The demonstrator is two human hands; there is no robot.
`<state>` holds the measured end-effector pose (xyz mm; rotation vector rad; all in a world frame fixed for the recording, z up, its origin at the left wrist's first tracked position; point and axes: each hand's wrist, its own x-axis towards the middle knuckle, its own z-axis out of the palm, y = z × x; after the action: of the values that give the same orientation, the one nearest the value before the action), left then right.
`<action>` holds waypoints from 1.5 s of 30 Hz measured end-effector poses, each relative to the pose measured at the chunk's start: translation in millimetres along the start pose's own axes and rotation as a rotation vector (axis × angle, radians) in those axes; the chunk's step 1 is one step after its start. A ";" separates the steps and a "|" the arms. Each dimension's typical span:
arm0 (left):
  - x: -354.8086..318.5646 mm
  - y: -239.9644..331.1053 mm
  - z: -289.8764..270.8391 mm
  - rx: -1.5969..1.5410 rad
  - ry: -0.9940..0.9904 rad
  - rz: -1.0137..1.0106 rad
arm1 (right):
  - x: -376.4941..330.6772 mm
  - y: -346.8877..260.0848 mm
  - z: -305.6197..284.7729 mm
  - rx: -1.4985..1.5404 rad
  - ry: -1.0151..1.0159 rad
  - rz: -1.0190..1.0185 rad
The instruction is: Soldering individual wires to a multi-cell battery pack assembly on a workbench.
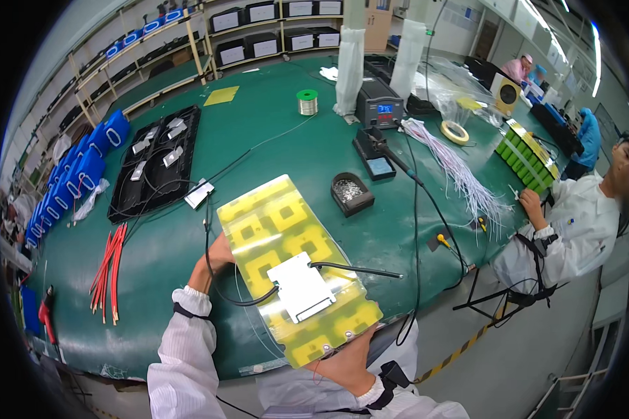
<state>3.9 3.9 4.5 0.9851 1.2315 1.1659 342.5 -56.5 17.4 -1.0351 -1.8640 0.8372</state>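
Note:
A battery pack (276, 230) with yellow sheets under clear film is held tilted above the near edge of the table. My left hand (221, 253) grips its left side, with the fingertips hidden behind it. My right hand (351, 362) supports the near end from below, its fingers mostly out of sight under the pack. On the upper face lies a flat white circuit module (302, 288). One black cable (356, 269) sticks out from the module to the right, and another black cable (248, 302) loops off to the left.
On the green table (161, 279) are red wires (108, 272), a black tray (154, 164) of white modules, a solder spool (307, 103), a soldering station (379, 103), a soldering iron (398, 164) and a tip cleaner (351, 194). A co-worker (573, 230) sits right, near a green battery pack (528, 157).

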 end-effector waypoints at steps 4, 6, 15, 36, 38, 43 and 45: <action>-7.5 9.2 11.7 -0.045 0.020 0.022 | -5.1 6.2 3.7 0.164 0.003 0.035; -20.7 25.6 22.7 0.041 0.071 0.135 | -5.3 -3.8 0.3 0.296 0.020 0.046; -84.3 143.7 84.8 0.465 0.172 -0.071 | -24.6 -26.7 -22.7 0.838 -0.015 0.123; -109.5 277.3 179.1 2.004 0.211 -0.886 | -64.7 -94.5 -40.9 2.067 -0.829 1.183; -94.8 263.5 167.5 1.981 0.115 -1.043 | -72.1 -89.7 -36.5 2.223 -0.927 1.262; -62.8 231.1 163.1 1.868 -0.028 -1.199 | -58.7 -87.2 -51.1 2.198 -0.934 1.301; -50.0 217.0 153.9 1.903 -0.056 -1.140 | -50.8 -84.4 -51.1 2.152 -0.913 1.264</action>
<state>133.5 -2.0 242.1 1.0941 2.2514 -1.2702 375.8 -130.7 92.9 -0.0168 0.4227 3.0696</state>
